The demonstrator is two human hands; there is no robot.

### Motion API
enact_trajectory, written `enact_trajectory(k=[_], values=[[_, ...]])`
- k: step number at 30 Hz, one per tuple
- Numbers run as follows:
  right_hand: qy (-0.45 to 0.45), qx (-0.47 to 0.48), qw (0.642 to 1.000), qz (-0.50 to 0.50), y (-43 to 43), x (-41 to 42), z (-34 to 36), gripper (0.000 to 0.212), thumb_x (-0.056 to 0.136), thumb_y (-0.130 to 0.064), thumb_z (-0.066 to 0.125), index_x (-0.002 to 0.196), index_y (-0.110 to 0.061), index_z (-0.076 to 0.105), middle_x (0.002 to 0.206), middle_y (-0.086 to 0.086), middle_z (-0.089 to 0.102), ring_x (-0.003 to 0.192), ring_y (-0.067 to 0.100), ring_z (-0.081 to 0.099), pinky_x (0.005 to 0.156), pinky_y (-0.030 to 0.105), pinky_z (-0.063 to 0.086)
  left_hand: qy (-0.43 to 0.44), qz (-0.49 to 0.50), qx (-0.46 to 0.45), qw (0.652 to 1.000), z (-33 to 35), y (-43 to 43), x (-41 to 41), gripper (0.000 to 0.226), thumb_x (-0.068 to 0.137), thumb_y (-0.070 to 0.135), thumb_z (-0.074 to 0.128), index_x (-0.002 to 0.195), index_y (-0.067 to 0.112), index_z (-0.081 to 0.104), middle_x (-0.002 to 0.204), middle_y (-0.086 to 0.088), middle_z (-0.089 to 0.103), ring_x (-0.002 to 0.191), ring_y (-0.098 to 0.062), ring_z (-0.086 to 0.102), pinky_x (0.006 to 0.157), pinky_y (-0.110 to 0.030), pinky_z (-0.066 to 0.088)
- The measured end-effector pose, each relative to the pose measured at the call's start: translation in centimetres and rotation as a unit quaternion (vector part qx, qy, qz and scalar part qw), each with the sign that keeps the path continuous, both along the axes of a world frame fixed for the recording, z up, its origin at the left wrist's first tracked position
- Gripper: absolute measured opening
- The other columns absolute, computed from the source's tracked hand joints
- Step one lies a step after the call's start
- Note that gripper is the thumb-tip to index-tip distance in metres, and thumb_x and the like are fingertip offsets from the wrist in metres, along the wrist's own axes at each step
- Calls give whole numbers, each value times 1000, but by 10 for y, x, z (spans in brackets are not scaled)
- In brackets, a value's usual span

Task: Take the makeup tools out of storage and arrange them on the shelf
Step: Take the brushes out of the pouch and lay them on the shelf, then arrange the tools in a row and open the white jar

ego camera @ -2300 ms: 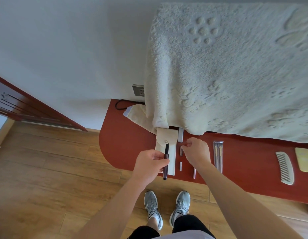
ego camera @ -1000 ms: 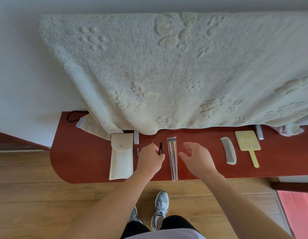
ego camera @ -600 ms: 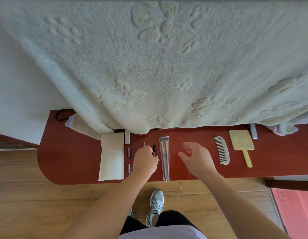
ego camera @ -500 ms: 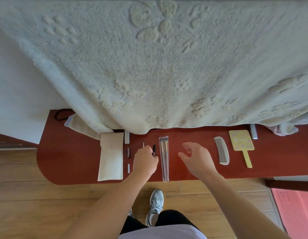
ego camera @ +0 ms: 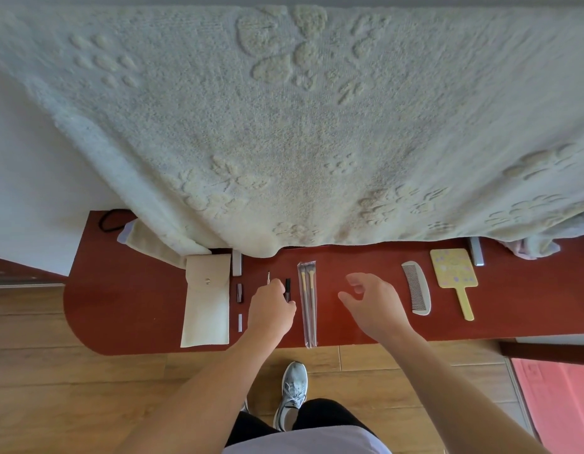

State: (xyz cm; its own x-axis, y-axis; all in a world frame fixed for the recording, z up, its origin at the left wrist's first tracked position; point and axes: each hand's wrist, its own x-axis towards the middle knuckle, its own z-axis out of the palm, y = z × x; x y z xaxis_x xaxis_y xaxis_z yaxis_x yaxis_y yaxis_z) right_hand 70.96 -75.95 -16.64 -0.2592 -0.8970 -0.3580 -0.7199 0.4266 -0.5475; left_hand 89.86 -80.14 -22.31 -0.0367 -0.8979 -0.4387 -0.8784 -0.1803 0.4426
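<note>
On the red shelf point(ego camera: 126, 309) lies a cream pouch point(ego camera: 206, 306), closed with a snap. My left hand point(ego camera: 272, 311) pinches a black pencil point(ego camera: 287, 286) that lies along the shelf, just left of a clear sleeve of brushes point(ego camera: 308, 306). A thin metal tool point(ego camera: 268, 276) pokes out past my left knuckles. Small tubes point(ego camera: 239, 293) lie between the pouch and my left hand. My right hand point(ego camera: 370, 306) hovers over the shelf with fingers loosely curled, holding nothing. Further right lie a grey comb point(ego camera: 416, 291) and a yellow hand mirror point(ego camera: 454, 273).
A thick cream blanket point(ego camera: 284, 126) hangs over the back of the shelf and hides its rear edge. A black cord point(ego camera: 108, 219) lies at the shelf's left end. Wooden floor point(ego camera: 87, 388) and my shoes point(ego camera: 292, 391) are below, with a pink mat point(ego camera: 559, 398) at right.
My left hand carried the black pencil from over the pouch to the right and set it down beside the brush sleeve. My right hand left the small tubes and now hovers right of the sleeve.
</note>
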Motion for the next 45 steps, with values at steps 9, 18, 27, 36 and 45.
enact_trajectory(k=[9, 18, 27, 36, 45], values=[[5, -5, 1000, -10, 2, 1, 4, 44, 91, -36, 64, 132, -21, 57, 126, -5, 62, 111, 8, 59, 88, 21, 47, 15, 10, -18, 1000, 10, -2, 4, 34, 92, 34, 67, 120, 18, 57, 99, 3, 68, 86, -14, 69, 73, -23, 58], [60, -8, 998, -6, 8, 12, 18, 49, 92, -41, 60, 137, -22, 51, 136, -5, 55, 123, 15, 52, 99, 32, 46, 47, -66, -119, 990, 38, -6, 17, 41, 93, 40, 61, 129, 21, 57, 125, 5, 61, 115, -13, 58, 97, -31, 50], [123, -5, 992, -19, 26, 35, 41, 55, 97, -45, 47, 144, -17, 41, 147, -1, 44, 137, 19, 34, 111, 35, 33, 89, -191, -112, 971, 70, -7, 42, 53, 99, 43, 49, 145, 17, 42, 149, 0, 46, 138, -17, 41, 114, -35, 35], [158, -10, 986, -61, 60, 58, 69, 55, 100, -44, 39, 148, -17, 37, 155, 1, 34, 145, 19, 24, 119, 37, 21, 100, -285, -97, 948, 98, -11, 60, 53, 105, 40, 31, 153, 17, 32, 160, -2, 31, 148, -18, 25, 122, -38, 21], [200, -12, 972, -123, 102, 69, 91, 55, 101, -45, 31, 149, -20, 34, 158, -2, 29, 148, 16, 15, 121, 38, 9, 65, -406, -181, 893, 117, -7, 55, 49, 103, 34, 33, 147, 11, 38, 149, -2, 41, 140, -20, 33, 116, -40, 29]])
